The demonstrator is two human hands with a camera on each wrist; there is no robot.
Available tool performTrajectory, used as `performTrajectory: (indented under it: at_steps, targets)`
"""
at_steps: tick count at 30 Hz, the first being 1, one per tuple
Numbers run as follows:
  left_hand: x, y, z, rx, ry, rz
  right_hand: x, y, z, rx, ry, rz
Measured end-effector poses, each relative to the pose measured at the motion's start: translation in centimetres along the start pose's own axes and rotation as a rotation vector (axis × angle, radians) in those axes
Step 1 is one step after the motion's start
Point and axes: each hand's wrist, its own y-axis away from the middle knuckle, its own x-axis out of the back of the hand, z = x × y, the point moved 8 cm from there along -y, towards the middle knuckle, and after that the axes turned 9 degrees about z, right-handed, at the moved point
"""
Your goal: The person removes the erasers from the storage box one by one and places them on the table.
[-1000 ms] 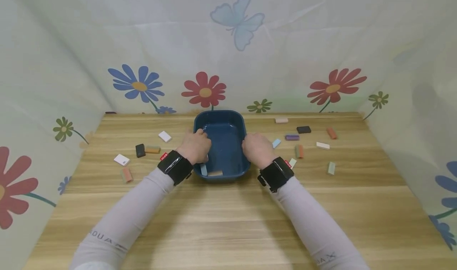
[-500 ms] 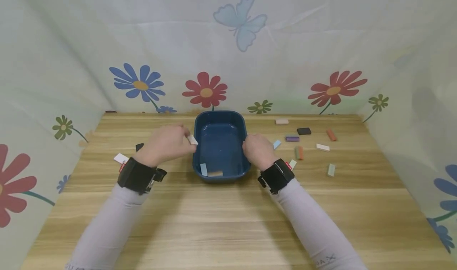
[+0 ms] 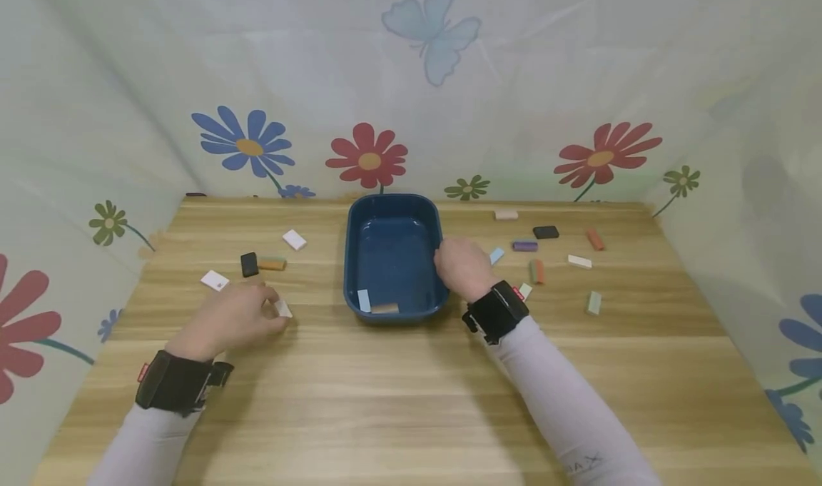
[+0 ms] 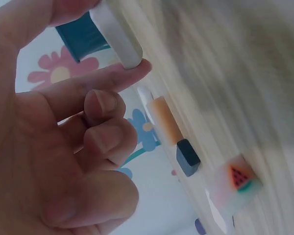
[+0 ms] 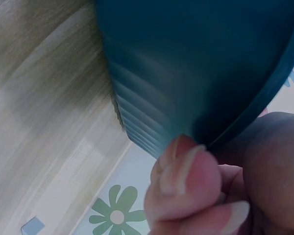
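My left hand (image 3: 234, 318) is low over the left part of the table, pinching a white eraser (image 4: 116, 34) between thumb and index finger; its other fingers are curled loosely. In the head view that eraser (image 3: 284, 308) is close to the tabletop; whether it touches cannot be told. My right hand (image 3: 467, 268) grips the right rim of a deep blue bin (image 3: 393, 198), thumb and fingers around the wall (image 5: 186, 73). Inside the bin, near its front, lie a light blue eraser (image 3: 364, 300) and a tan eraser (image 3: 385, 308).
Left of the bin lie a white eraser (image 3: 295, 240), a black one (image 3: 249, 264), an orange one (image 3: 272, 263) and a white one with a watermelon print (image 4: 239, 177). Several more, including a purple one (image 3: 524, 245) and a black one (image 3: 546, 233), are scattered right. A flowered curtain (image 3: 302, 79) stands behind.
My left hand has come out of the bin with the white eraser and moved left and nearer, down toward the tabletop. My right hand has stayed on the rim.
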Motion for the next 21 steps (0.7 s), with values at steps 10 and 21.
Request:
performTrajectory:
  at_steps: [10, 21]
  targets:
    - [-0.7, 1.7, 0.9, -0.127, -0.155, 0.158, 0.2, -0.2, 0.1, 0.004, 0.025, 0.008]
    - [-1.5, 2.7, 0.7, -0.08, -0.178, 0.208, -0.2, -0.3, 0.0, 0.0, 0.01, -0.024]
